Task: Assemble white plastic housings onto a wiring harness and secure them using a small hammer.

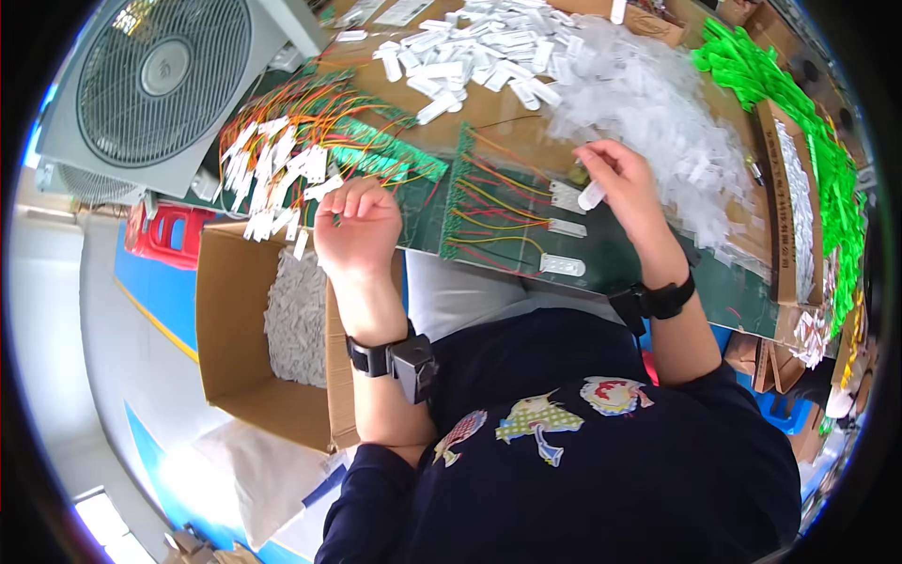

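Note:
My right hand [620, 179] is closed, its thumb and fingers pinching a small white plastic casing [591, 195] at the ends of some wires. Below that hand, two more white casings [563, 265] lie on the green tabletop edge, joined by red, orange and yellow wires [503, 214] to a narrow green circuit board strip [457, 193]. My left hand [359, 226] hovers palm up left of the strip, fingers loosely curled and nothing visible in it. Close to its fingertips lies a bundle of wired white pieces [282, 174].
Piles of white casings [479, 52] and clear plastic pieces [639, 103] cover the table's far side. A grey fan [164, 70] stands at left. Below it is an open cardboard box [230, 329] of white pieces. Green strips [752, 70] and a narrow carton [785, 207] are at right.

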Demonstrator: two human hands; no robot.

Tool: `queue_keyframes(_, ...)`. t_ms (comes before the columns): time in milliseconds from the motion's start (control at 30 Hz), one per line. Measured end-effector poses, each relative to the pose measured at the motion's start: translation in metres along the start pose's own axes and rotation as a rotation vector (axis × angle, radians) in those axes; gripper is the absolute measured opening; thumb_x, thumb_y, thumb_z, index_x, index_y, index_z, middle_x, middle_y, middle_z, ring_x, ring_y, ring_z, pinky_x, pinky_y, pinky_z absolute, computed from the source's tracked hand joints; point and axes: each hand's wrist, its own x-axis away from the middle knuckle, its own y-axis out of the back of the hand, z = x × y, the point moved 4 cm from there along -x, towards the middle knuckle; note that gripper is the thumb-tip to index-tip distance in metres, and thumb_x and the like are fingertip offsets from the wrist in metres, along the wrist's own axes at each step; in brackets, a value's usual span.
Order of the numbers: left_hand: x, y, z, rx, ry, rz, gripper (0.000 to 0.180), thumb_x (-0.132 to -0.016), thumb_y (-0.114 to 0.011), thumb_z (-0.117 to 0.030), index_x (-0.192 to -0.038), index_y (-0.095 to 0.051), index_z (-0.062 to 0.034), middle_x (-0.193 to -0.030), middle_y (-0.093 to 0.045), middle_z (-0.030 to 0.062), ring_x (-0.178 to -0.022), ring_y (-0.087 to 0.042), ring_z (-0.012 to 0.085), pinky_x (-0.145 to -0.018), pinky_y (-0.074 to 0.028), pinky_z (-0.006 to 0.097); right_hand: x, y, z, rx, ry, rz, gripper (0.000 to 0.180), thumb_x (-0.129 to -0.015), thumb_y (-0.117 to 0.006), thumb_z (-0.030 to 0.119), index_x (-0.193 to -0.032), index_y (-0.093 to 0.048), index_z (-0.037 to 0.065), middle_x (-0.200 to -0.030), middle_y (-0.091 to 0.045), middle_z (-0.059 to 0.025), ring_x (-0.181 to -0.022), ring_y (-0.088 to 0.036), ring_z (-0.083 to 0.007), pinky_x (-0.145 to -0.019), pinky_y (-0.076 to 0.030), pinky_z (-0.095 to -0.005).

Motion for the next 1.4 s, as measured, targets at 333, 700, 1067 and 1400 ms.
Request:
queue_keyframes(333, 0.007, -0.009, -0.013, 0.105, -0.074, 0.018, 0.021, -0.08, -0.047, -0.012, -0.06, -0.043, -0.0124, -0.059, -0.038, -0.0029, -0.055, -0.036, 0.0115, -0.052, -0.03, 0.025, 0.012, -0.018, 0.011, 0.025, -0.122, 0.118, 0.016, -0.094, -0.062, 0.019, -0.097, -0.066, 0.004, -0.07, -0.056, 0.0057, -0.058, -0.045, -0.0018, -0.05, -0.034, -0.0196)
queue_keyframes(700, -0.002, -0.055, -0.01, -0.348, -0.332, 0.123, 0.022, -0.082, -0.044, -0.013, -0.061, -0.04, -0.0122, -0.059, -0.034, -0.0021, -0.054, -0.033, 0.0121, -0.051, -0.028, 0.026, 0.081, -0.11, 0.095, -0.034, -0.062, 0.966, 0.043, -0.087, -0.073, 0.03, -0.118, -0.058, 0.005, -0.056, -0.053, 0.0034, -0.046, -0.045, -0.0034, -0.044, -0.033, -0.0226)
queue_keyframes(1067, 0.019, -0.084, -0.004, -0.865, -0.9, 0.153, 0.023, -0.089, -0.044, -0.016, -0.066, -0.039, -0.0109, -0.06, -0.033, -0.0014, -0.055, -0.029, 0.0115, -0.052, -0.025, 0.027, 0.121, -0.161, 0.105, -0.121, -0.131, 0.839, 0.036, -0.083, -0.076, 0.035, -0.086, -0.059, 0.002, -0.066, -0.056, -0.0014, -0.049, -0.05, -0.007, -0.043, -0.038, -0.0249)
queue_keyframes(1400, 0.016, -0.063, 0.021, -1.758, -0.898, 0.178, 0.024, -0.094, -0.05, -0.012, -0.073, -0.057, -0.0034, -0.06, -0.049, 0.0003, -0.058, -0.044, 0.007, -0.052, -0.034, 0.024, 0.113, -0.15, 0.097, -0.16, -0.204, 0.85, 0.026, -0.085, -0.07, 0.027, -0.085, -0.062, 0.003, -0.064, -0.058, -0.0001, -0.055, -0.05, -0.0073, -0.05, -0.04, -0.0269)
